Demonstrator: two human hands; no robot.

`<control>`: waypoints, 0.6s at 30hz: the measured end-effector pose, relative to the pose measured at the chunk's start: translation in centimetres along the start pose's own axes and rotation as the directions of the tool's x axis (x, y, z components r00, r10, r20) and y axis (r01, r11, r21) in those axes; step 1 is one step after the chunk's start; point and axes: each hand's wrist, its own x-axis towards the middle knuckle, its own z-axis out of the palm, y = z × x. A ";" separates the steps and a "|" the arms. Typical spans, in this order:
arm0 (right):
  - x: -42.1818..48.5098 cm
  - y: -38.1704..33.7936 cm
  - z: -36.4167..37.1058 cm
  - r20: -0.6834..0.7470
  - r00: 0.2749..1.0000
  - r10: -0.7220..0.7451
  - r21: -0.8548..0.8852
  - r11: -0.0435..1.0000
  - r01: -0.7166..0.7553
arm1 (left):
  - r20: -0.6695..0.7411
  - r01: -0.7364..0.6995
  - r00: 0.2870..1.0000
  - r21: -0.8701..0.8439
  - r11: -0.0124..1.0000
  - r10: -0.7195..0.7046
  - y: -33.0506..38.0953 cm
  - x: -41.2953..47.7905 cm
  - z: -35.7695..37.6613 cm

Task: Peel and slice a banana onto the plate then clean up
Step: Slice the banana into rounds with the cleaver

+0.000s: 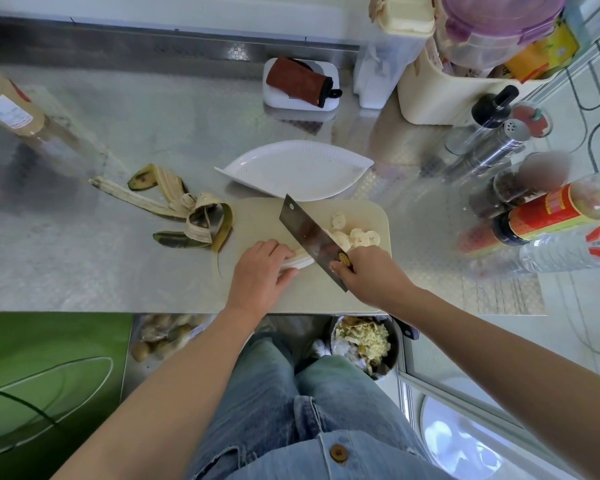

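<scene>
Peel (184,206) lies spread on the counter (84,265), well left of my left hand (260,271). Left fingers (278,249) pin the unsliced banana (300,259) to the cutting board (257,216). Cleaver (309,237) blade stands across it, handle clenched in my right hand (368,271). Cut slices (359,235) lie just beyond the right fingers; the plate (291,168) beyond the board is bare.

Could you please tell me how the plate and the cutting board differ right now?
The plate is white and leaf-shaped; the cutting board is beige and rectangular with rounded corners. The plate holds nothing, while the board carries the banana slices and the cleaver. The plate sits behind the board. Both rest on the metal counter.
</scene>
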 end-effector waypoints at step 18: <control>1.0 0.3 2.3 -0.059 0.996 0.074 0.073 0.995 -0.069 | 0.005 0.021 1.000 -0.004 1.000 -0.021 0.5 0.0 -0.3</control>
